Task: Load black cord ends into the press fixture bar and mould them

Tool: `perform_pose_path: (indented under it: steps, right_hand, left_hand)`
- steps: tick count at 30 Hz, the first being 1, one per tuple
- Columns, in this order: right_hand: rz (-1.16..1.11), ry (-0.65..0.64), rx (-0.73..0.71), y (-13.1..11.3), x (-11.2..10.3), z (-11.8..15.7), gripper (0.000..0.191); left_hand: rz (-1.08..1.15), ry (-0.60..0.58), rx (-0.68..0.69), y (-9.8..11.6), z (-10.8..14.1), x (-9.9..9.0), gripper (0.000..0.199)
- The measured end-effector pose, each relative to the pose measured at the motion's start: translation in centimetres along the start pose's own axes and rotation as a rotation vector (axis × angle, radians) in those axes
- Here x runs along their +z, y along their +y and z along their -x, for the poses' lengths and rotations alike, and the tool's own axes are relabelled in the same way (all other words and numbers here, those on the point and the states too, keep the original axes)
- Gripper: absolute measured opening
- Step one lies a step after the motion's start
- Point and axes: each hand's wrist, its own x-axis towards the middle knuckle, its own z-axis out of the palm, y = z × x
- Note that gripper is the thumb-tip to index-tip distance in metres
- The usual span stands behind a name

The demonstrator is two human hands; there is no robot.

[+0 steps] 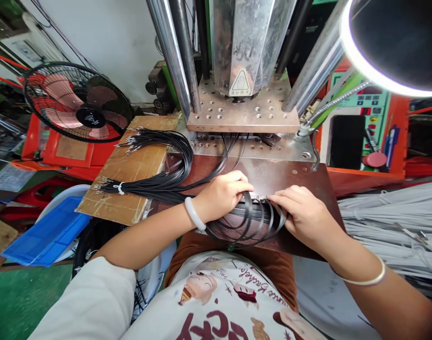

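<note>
My left hand point(224, 196), with a white bangle at the wrist, pinches a flat black cable point(249, 208) near its end. Opposite it, my right hand point(302, 212) has its thumb and fingers closed on another of the looped black cables point(280, 219). Between my fingertips runs a narrow row of small metal pieces point(260, 197), where several cable ends meet; the details are too small to make out. The cables loop toward my lap. To the left lies a cable bundle point(152, 185) bound with a white tie point(121, 188), its stripped-looking tips fanned out.
A press point(242, 115) with a drilled plate and a hand-warning sign stands just beyond my hands, cables running under it. Cardboard point(138, 215) covers the bench's left side. A fan point(90, 115), blue tray point(47, 233), ring lamp point(357, 52) and grey cables point(375, 217) surround the bench.
</note>
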Motion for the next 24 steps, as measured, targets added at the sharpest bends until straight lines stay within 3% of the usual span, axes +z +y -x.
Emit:
perform_pose_path:
  steps: [4, 9, 13, 16, 18, 20, 24]
  right_hand:
    - [0.089, -0.006, -0.001, -0.6, 0.7, -0.6, 0.021]
    - [0.210, -0.047, -0.015, -0.7, -0.2, -0.2, 0.022]
    - [0.032, -0.158, 0.092, 0.9, -3.2, 1.6, 0.007]
    - [-0.212, -0.206, 0.038, 2.5, -5.2, 2.6, 0.004]
    - [-0.075, -0.113, -0.018, 3.2, -5.5, 2.7, 0.011]
    - [0.243, -0.057, 0.009, 3.2, -5.0, 2.7, 0.020]
    - [0.454, -0.105, 0.199, 1.6, -2.1, 2.3, 0.029]
  left_hand:
    - [0.222, 0.113, -0.023, -1.2, 0.4, 1.3, 0.027]
    - [0.179, 0.063, -0.120, -1.7, 0.7, 2.6, 0.026]
    - [0.012, 0.015, 0.013, -1.6, 0.9, 2.5, 0.026]
    - [-0.124, -0.027, 0.187, -1.3, 1.2, 2.4, 0.026]
    - [-0.168, -0.023, 0.262, -1.1, 1.3, 2.4, 0.029]
    - [-0.165, -0.014, 0.274, -0.9, 1.4, 2.4, 0.030]
    - [-0.178, -0.042, 0.129, -0.5, 1.5, 1.7, 0.027]
